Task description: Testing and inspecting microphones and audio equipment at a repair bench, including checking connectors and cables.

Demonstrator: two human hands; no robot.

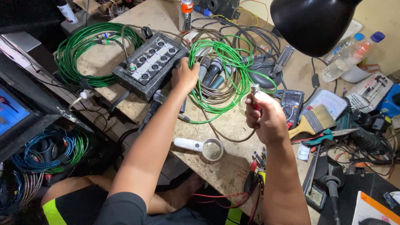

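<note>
We note our left hand [184,77] bracing the green cable coil [221,62]; our right hand [266,116] grips a metal connector [254,88] upright, seemingly for inspection.

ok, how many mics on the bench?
4 visible. Three lie bunched heads-up inside the green cable loop, right of the left hand: mics. A fourth mic lies below the black connector box. Cables may hide more.

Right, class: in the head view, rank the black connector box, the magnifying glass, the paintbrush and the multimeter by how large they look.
1. black connector box
2. magnifying glass
3. paintbrush and multimeter: these look alike in size, and a hand hides part of the multimeter, so no ranking between them.
</note>
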